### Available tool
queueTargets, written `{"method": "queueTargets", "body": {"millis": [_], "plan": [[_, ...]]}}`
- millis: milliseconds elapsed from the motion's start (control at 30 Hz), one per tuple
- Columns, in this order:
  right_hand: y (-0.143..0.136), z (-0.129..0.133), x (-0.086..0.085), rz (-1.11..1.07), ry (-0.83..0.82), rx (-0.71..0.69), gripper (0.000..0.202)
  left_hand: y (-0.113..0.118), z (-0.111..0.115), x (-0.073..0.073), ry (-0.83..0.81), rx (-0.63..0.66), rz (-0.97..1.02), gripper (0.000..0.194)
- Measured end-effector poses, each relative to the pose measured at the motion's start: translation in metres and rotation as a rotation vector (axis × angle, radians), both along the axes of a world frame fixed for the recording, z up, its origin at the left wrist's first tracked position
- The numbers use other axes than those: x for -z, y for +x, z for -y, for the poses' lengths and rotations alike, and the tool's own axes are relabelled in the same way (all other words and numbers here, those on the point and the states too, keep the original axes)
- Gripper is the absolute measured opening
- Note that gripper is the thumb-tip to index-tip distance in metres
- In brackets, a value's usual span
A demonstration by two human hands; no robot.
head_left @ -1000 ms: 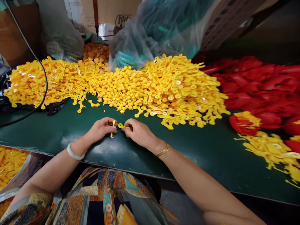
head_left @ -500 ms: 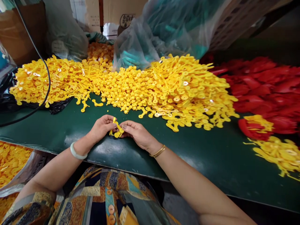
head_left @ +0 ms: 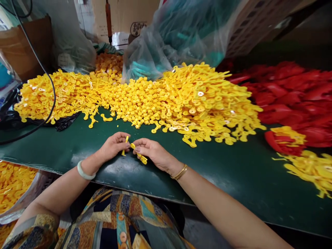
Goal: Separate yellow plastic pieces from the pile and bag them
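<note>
My left hand [head_left: 114,147] is closed in a pinch on a narrow yellow plastic piece [head_left: 126,139], which stands nearly upright with thin ends showing below the fingers. Close beside it, my right hand [head_left: 153,152] pinches a longer yellow plastic link [head_left: 142,158] that slants down toward the table, a round end at the top. A small gap separates the two pieces. Both hands are just above the green table [head_left: 109,176]. Past them lies a heap of small yellow parts [head_left: 140,103], with flat round-ended yellow links [head_left: 204,100] piled to its right.
More yellow links [head_left: 59,90] lie at the left beside a black cable [head_left: 53,83]. Red plastic parts [head_left: 290,97] fill the far right, with thin yellow pieces [head_left: 308,169] in front. Behind stand a clear plastic bag [head_left: 166,45] and cardboard boxes [head_left: 121,17].
My hands have moved slightly apart. The long link that lay between both hands is now in my right hand, and my left keeps only a narrow piece. The view has shifted a little.
</note>
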State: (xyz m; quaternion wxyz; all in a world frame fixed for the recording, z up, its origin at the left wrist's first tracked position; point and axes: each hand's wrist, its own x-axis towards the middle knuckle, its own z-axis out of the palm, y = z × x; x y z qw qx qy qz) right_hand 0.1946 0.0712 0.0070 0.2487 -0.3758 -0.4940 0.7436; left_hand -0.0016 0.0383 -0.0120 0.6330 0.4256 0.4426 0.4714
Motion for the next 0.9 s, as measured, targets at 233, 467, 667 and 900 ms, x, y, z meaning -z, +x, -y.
{"method": "queueTargets", "body": {"millis": [233,467,667,900], "plan": [[0.016,-0.024,0.005,-0.095,-0.016,0.289,0.035,0.014,-0.045,-0.011,0.155,-0.091,-0.494,0.022],[0.021,-0.026,0.007,-0.16,-0.021,0.316,0.036,0.028,-0.085,-0.011,0.451,0.058,-1.125,0.018],[0.019,-0.028,0.009,-0.028,0.169,0.372,0.032,0.025,-0.075,-0.012,0.478,0.143,-1.256,0.016],[0.01,-0.018,0.011,0.111,0.396,0.292,0.029,0.015,-0.042,-0.008,0.315,0.04,-0.706,0.016]]}}
